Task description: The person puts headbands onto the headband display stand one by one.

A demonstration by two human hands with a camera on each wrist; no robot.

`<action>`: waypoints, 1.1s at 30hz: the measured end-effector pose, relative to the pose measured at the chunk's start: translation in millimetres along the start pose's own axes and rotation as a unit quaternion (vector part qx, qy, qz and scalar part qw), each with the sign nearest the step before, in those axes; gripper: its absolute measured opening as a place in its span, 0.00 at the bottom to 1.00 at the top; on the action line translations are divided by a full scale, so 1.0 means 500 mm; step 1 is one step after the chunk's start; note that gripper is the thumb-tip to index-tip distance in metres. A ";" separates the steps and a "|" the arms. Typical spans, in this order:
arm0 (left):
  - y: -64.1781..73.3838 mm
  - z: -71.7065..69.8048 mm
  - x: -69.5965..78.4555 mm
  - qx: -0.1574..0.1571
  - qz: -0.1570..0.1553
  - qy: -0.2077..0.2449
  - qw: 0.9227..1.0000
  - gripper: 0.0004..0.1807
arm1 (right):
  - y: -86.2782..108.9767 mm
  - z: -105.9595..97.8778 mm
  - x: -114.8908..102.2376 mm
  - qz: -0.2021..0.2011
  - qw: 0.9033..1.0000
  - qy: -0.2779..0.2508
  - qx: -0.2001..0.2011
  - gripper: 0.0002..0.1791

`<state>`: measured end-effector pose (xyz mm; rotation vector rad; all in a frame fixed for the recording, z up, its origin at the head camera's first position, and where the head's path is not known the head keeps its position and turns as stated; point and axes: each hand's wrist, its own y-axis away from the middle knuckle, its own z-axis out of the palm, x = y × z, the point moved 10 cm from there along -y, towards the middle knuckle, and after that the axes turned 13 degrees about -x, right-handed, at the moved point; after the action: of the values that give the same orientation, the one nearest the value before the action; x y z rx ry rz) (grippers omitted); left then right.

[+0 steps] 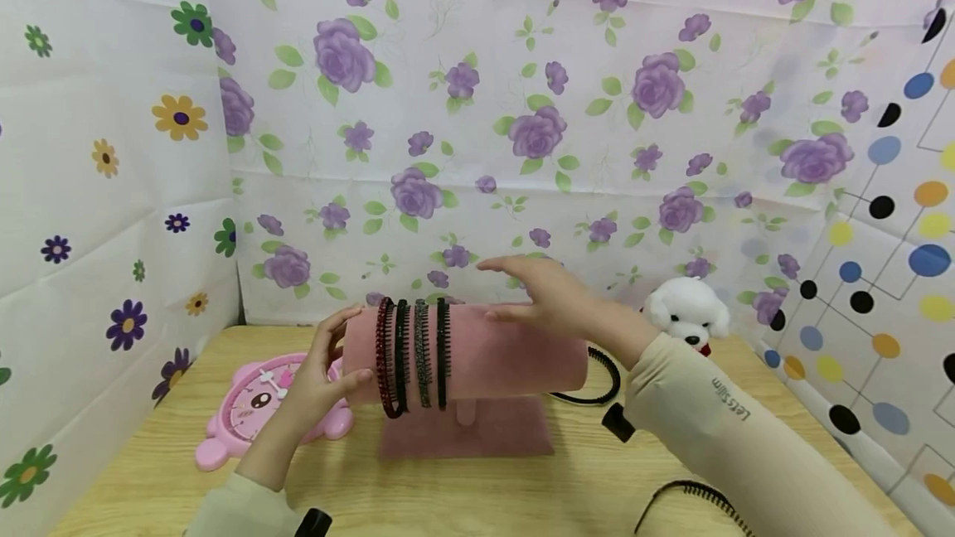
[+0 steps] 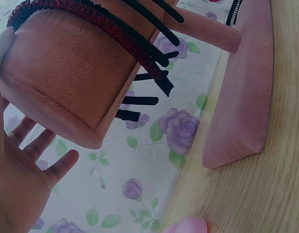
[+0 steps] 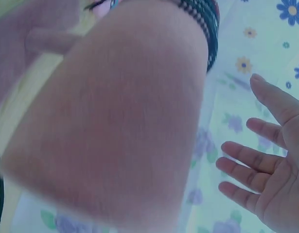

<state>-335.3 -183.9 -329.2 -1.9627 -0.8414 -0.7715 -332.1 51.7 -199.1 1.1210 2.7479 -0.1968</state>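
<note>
A pink padded headband stand (image 1: 515, 355) has a horizontal roll on a short post and flat base. Several toothed headbands hang around the roll's left half: a dark red sparkly one (image 2: 115, 36) nearest the left end, then a black one (image 1: 402, 355), a grey glittery one (image 1: 422, 355) and another black one (image 1: 443, 355). My left hand (image 1: 319, 375) holds the roll's left end, thumb on the front and index finger over the top; the other fingers spread loosely below. With fingers extended and nothing between them, my right hand (image 3: 271, 170) is beside the roll's right half.
A pink cartoon clock (image 1: 257, 413) lies left of the stand. Behind the right arm sits a white plush dog (image 1: 682, 309). One black headband (image 1: 613, 371) lies behind the roll's right end; another dark toothed headband (image 1: 690, 485) is at the front right. Patterned cloths surround the wooden table (image 1: 477, 504).
</note>
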 end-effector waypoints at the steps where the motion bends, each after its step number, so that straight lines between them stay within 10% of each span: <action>1: 0.000 0.000 0.001 0.000 0.003 0.000 1.000 0.44 | 0.003 -0.007 0.007 0.002 1.000 0.000 0.005 0.35; 18: 0.001 0.003 0.002 -0.003 0.003 0.009 1.000 0.43 | 0.080 -0.059 0.199 0.107 0.991 -0.066 0.048 0.28; 33: 0.001 0.004 0.013 -0.002 0.048 0.028 0.998 0.43 | 0.133 0.036 0.359 0.170 0.979 -0.093 0.070 0.30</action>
<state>-330.9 -180.5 -325.3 -1.9613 -0.7065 -0.7691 -410.0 217.6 -257.2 1.5029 2.3663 -0.4300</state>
